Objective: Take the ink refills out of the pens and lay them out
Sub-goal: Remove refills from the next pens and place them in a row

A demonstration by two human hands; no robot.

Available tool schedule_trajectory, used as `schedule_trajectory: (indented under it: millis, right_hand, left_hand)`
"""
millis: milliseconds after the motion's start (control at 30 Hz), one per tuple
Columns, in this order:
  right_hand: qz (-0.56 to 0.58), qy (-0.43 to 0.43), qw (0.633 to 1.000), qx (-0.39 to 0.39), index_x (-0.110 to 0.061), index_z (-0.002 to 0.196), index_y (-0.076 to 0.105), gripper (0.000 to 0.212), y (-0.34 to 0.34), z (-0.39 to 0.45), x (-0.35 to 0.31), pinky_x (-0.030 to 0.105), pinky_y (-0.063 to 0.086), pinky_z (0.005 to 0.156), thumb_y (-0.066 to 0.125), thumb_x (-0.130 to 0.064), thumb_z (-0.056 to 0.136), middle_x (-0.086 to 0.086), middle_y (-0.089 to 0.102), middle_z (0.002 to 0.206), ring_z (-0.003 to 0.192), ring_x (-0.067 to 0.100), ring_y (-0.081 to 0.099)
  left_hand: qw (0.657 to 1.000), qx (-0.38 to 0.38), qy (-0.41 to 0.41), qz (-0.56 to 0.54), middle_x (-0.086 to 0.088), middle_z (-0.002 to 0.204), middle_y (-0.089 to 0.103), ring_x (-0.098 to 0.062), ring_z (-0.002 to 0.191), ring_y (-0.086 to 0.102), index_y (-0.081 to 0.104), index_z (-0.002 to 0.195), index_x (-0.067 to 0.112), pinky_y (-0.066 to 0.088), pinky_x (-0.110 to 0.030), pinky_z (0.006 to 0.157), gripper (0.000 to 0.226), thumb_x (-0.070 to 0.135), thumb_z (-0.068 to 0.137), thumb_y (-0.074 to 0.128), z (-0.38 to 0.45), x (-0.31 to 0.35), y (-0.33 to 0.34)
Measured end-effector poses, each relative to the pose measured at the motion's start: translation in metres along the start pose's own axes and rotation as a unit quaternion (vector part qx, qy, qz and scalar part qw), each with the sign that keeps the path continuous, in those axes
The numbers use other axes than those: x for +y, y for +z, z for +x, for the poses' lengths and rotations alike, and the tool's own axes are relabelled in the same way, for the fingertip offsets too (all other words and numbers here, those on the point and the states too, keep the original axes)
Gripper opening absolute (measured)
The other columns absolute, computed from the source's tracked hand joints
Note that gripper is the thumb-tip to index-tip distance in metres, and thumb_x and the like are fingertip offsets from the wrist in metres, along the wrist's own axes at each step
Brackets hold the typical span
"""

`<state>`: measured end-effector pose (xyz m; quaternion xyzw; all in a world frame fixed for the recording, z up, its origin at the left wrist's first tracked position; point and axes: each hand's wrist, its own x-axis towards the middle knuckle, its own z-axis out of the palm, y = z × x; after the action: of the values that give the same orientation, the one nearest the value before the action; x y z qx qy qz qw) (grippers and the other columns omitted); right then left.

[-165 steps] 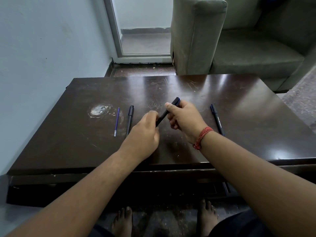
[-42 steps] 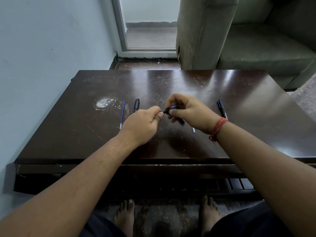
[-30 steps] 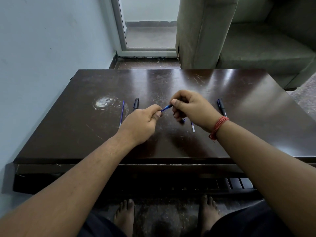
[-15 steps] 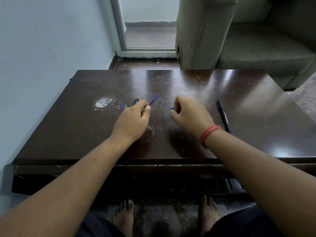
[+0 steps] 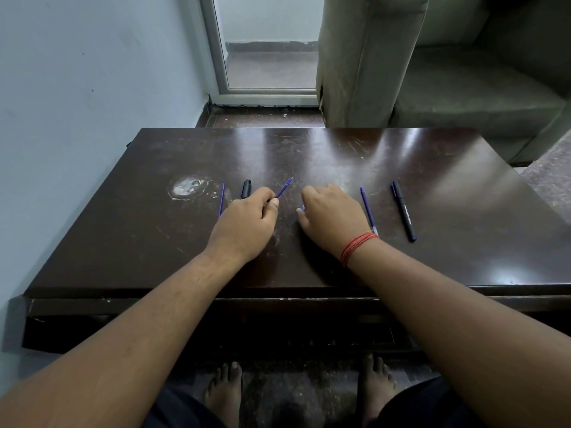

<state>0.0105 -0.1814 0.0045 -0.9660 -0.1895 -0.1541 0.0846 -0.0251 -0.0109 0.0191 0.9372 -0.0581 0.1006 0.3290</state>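
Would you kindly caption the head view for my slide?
Left hand holds a blue refill; right hand rests on the table.

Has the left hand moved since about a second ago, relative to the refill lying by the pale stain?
Yes. The left hand has drawn left, away from the right hand, toward the laid-out refill, carrying a refill in its grip.
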Motion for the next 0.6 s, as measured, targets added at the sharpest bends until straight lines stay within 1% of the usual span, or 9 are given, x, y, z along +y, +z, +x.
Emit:
schedule_trajectory:
  millis: [67,133,200,300,367,433,500,567,600]
  right_hand:
    - [0.052,0.054,0.997,0.012,-0.019,0.082,0.044,0.021,-0.008,0.007,0.004,0.032,0.039,0.063,0.051,-0.033,0.095,0.002,0.061,0.082,0.082,0.025,0.055]
    - [0.185,0.134,0.974,0.012,-0.016,0.082,0.054,0.023,-0.020,0.014,0.008,0.031,0.042,0.062,0.052,-0.034,0.097,-0.002,0.064,0.075,0.073,0.019,0.058]
    - [0.332,0.183,0.925,-0.016,-0.017,0.086,0.062,0.023,-0.029,0.015,0.008,0.030,0.047,0.062,0.055,-0.036,0.097,-0.004,0.068,0.076,0.070,0.014,0.062]
    - [0.485,0.187,0.849,-0.094,-0.016,0.088,0.069,0.019,-0.029,0.008,0.000,0.026,0.046,0.059,0.061,-0.032,0.096,-0.002,0.073,0.079,0.062,0.007,0.059]
    - [0.546,0.183,0.812,-0.092,-0.014,0.085,0.071,0.014,-0.025,0.006,-0.005,0.025,0.044,0.055,0.064,-0.023,0.094,0.002,0.071,0.075,0.056,0.005,0.056]
    - [0.580,0.199,0.786,-0.077,-0.008,0.086,0.071,0.012,-0.024,0.006,-0.008,0.024,0.044,0.051,0.065,-0.016,0.093,0.004,0.067,0.073,0.052,0.005,0.053]
    - [0.604,0.212,0.764,-0.078,-0.006,0.085,0.070,0.011,-0.026,0.007,-0.010,0.025,0.044,0.051,0.066,-0.014,0.093,0.005,0.066,0.072,0.052,0.005,0.053]
    - [0.622,0.213,0.749,-0.084,-0.008,0.081,0.067,0.013,-0.027,0.006,-0.011,0.025,0.045,0.052,0.066,-0.012,0.093,0.007,0.065,0.073,0.054,0.007,0.055]
    - [0.622,0.214,0.749,-0.085,-0.008,0.080,0.066,0.014,-0.028,0.006,-0.011,0.025,0.045,0.052,0.065,-0.012,0.093,0.008,0.064,0.073,0.055,0.008,0.055]
  left_hand:
    - [1.000,-0.002,-0.004,0.000,0.005,0.052,0.049,-0.013,0.046,0.046,0.057,0.089,0.021,0.039,-0.032,0.051,0.022,0.031,0.103,0.044,0.000,0.000,0.000]
    - [1.000,-0.002,-0.003,0.000,0.004,0.052,0.050,-0.014,0.046,0.047,0.057,0.089,0.021,0.041,-0.034,0.052,0.022,0.031,0.103,0.044,0.000,0.000,0.000]
    - [1.000,0.002,0.001,-0.001,0.004,0.052,0.049,-0.015,0.046,0.048,0.056,0.089,0.021,0.042,-0.036,0.052,0.021,0.031,0.103,0.044,0.001,0.001,0.000]
    - [1.000,0.006,0.018,0.000,0.003,0.052,0.050,-0.015,0.046,0.047,0.057,0.093,0.021,0.038,-0.035,0.049,0.020,0.031,0.103,0.044,-0.001,0.004,0.004]
    - [1.000,0.005,0.031,0.000,0.003,0.053,0.051,-0.016,0.047,0.048,0.059,0.097,0.021,0.036,-0.033,0.048,0.019,0.031,0.103,0.044,-0.002,0.007,0.006]
    - [0.999,0.011,0.040,-0.003,0.003,0.055,0.052,-0.019,0.050,0.050,0.059,0.099,0.023,0.038,-0.035,0.048,0.018,0.032,0.103,0.044,-0.003,0.009,0.007]
    - [0.999,0.013,0.051,-0.001,0.003,0.057,0.055,-0.023,0.053,0.053,0.058,0.098,0.025,0.042,-0.037,0.050,0.015,0.032,0.102,0.045,-0.003,0.009,0.007]
    - [0.998,0.013,0.060,0.004,0.002,0.060,0.057,-0.025,0.055,0.055,0.057,0.097,0.025,0.043,-0.038,0.050,0.014,0.032,0.102,0.046,-0.004,0.010,0.008]
    - [0.998,0.013,0.062,0.006,0.002,0.060,0.057,-0.024,0.054,0.055,0.056,0.097,0.024,0.042,-0.038,0.050,0.015,0.032,0.102,0.046,-0.005,0.011,0.008]
